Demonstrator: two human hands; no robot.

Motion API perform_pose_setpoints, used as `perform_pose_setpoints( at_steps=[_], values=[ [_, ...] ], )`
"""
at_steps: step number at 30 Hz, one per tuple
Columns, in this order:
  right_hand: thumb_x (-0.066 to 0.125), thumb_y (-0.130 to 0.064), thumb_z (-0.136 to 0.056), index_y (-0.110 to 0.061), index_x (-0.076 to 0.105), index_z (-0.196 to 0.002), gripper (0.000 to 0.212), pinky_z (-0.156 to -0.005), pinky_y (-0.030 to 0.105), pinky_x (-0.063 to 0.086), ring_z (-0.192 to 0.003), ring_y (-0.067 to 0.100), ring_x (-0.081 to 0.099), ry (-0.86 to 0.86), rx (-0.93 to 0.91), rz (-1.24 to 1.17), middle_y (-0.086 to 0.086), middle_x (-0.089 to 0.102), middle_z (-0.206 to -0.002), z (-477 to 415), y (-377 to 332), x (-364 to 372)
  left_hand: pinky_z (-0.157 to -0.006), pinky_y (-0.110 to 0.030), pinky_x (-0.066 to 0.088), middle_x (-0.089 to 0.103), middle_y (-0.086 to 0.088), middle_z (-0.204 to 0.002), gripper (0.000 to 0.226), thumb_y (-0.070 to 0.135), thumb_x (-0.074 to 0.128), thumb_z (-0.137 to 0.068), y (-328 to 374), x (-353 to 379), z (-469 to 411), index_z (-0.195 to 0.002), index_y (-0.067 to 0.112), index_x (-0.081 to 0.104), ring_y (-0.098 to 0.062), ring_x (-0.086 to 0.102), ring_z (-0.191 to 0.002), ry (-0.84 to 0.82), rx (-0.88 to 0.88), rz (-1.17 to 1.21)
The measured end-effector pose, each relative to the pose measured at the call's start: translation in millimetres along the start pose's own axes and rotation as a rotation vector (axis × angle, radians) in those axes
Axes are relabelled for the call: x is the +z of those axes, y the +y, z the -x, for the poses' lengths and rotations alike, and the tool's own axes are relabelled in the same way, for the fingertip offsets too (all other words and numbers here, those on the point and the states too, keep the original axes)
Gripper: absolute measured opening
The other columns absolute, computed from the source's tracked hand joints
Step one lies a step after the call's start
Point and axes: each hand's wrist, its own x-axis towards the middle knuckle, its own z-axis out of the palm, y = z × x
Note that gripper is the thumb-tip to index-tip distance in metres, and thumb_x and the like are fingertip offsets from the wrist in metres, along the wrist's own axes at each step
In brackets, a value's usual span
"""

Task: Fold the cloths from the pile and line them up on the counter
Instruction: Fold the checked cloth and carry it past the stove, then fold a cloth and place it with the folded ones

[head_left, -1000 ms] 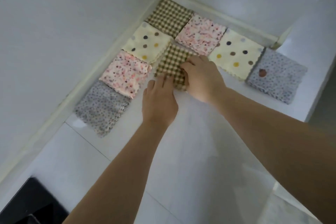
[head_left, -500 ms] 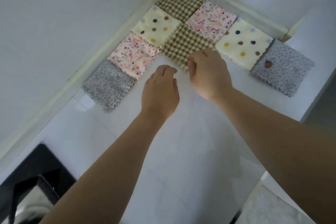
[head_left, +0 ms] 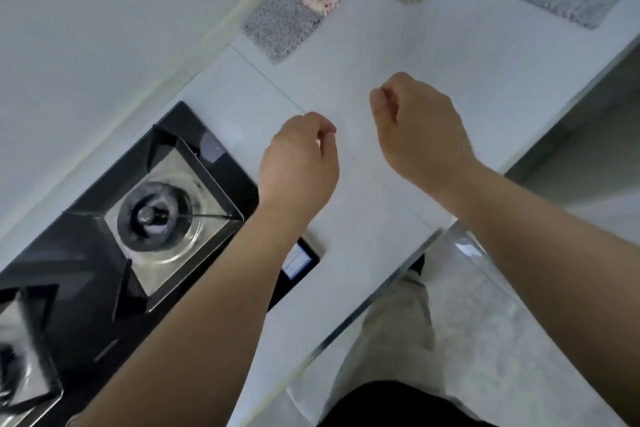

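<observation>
Though curled, left hand [head_left: 298, 163] and right hand [head_left: 420, 130] hold nothing.

Left hand [head_left: 299, 163] and right hand [head_left: 422, 135] hover, fingers curled, over the counter [head_left: 381, 45].
</observation>
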Motion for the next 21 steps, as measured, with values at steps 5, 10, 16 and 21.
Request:
perform_pose_setpoints(
  at_steps=[5, 10, 16, 21],
  values=[
    [0.035, -0.036, -0.106, -0.016, 0.046, -0.09, 0.028, -0.065, 0.033, 0.036, -0.076, 0.025, 0.051, -0.033, -0.077, -0.056, 0.005, 0.058, -0.084, 122, -55, 15, -0.072, -0.027, 0.05, 0.066, 0.01, -0.096, 0.014, 0.021, 0.052, -0.096, -40, -42, 127, -0.101, 0.021, 0.065, -0.01, 0.06, -0.077, 0.121, 0.003, 0.007],
    [0.035, -0.035, -0.106, -0.015, 0.045, -0.085, 0.031, -0.06, 0.029, 0.032, -0.062, 0.018, 0.048, -0.108, -0.138, -0.148, 0.0, 0.055, -0.072, 228, -129, 42, -0.06, -0.016, 0.046, 0.064, 0.014, -0.081, 0.013, 0.021, 0.053, -0.095, -90, -99, 246, -0.093, 0.023, 0.065, -0.001, 0.056, -0.063, 0.169, -0.069, -0.06],
    [0.037, -0.037, -0.107, -0.016, 0.056, -0.098, 0.03, -0.056, 0.018, 0.034, -0.066, 0.009, 0.052, -0.159, -0.245, -0.199, -0.003, 0.056, -0.077, 311, -196, 83, -0.062, -0.009, 0.042, 0.065, 0.013, -0.08, 0.011, 0.024, 0.055, -0.096, -155, -152, 340, -0.094, 0.025, 0.065, -0.003, 0.06, -0.067, 0.198, -0.179, -0.12],
    [0.038, -0.035, -0.106, -0.02, 0.047, -0.088, 0.025, -0.052, 0.02, 0.03, -0.061, 0.01, 0.051, -0.203, -0.366, -0.217, -0.004, 0.052, -0.068, 361, -249, 145, -0.065, -0.017, 0.045, 0.062, 0.013, -0.076, 0.01, 0.023, 0.054, -0.096, -230, -169, 401, -0.097, 0.021, 0.064, -0.006, 0.057, -0.069, 0.25, -0.19, -0.187]
  ],
)
